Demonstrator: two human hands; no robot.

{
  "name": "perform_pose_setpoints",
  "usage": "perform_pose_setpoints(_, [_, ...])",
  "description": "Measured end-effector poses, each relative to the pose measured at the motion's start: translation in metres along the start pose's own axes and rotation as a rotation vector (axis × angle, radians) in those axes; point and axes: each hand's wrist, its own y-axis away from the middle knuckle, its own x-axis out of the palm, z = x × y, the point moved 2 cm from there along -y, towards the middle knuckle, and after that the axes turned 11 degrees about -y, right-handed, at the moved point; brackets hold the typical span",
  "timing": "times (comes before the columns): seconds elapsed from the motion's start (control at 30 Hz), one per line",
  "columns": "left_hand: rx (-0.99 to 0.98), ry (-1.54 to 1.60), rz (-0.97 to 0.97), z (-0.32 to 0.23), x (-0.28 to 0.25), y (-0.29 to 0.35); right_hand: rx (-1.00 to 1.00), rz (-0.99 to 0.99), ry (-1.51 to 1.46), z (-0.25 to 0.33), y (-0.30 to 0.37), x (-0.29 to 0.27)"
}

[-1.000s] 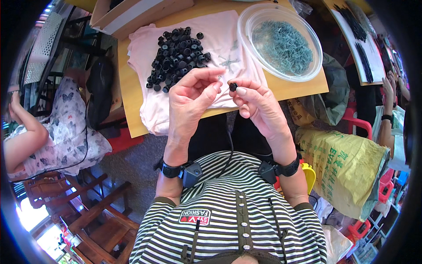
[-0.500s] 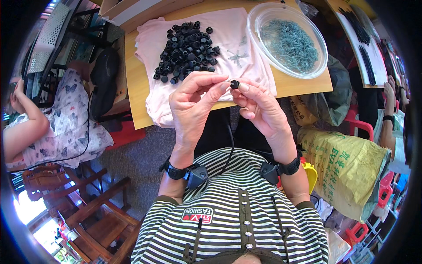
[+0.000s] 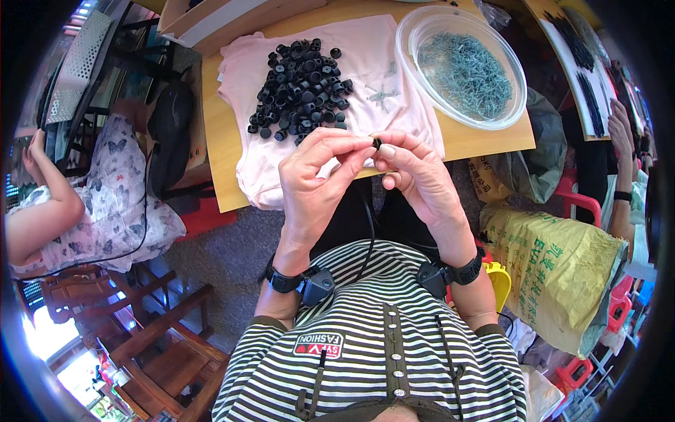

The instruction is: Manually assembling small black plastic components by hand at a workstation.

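Just beyond my lap, at the table's near edge, both hands meet over a small black plastic cap [image 3: 377, 143]. My right hand [image 3: 425, 174] pinches it between thumb and forefinger, the other fingers curled. My left hand [image 3: 314, 169] is closed in a pinch too, its fingertips against the cap's left side; whatever lies between them is too small to make out. Past my hands, a heap of similar black plastic caps [image 3: 302, 88] lies on a pink cloth [image 3: 242, 165]. Several loose screws [image 3: 380, 96] are on the cloth, right of the heap.
A round clear tub [image 3: 519, 105] full of screws stands at the table's [image 3: 496, 141] far right. A cardboard box [image 3: 204, 24] sits at the back left. Another person's arm [image 3: 53, 190] shows at left, another hand [image 3: 620, 133] at right. A yellow sack [image 3: 548, 271] stands at right.
The black cap has turned in my fingers and is now more covered by them. Both hands have shifted slightly nearer to me, and my left fingertips press closer to the cap.
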Motion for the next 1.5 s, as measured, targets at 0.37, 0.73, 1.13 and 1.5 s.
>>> perform_pose_setpoints(0.37, [0.214, -0.662, -0.104, 0.033, -0.006, -0.062, -0.106, -0.086, 0.080, 0.010, -0.008, -0.011])
perform_pose_setpoints(0.73, [0.285, -0.977, 0.049, 0.039, 0.013, -0.090, -0.130, -0.121, 0.184, 0.011, -0.002, -0.012])
perform_pose_setpoints(1.13, [0.319, -0.713, -0.025, 0.027, 0.006, -0.065, -0.184, -0.089, 0.305, 0.020, 0.003, -0.008])
perform_pose_setpoints(1.5, [0.352, -0.690, 0.048, 0.035, 0.009, -0.043, -0.201, -0.100, 0.390, 0.007, 0.002, -0.009])
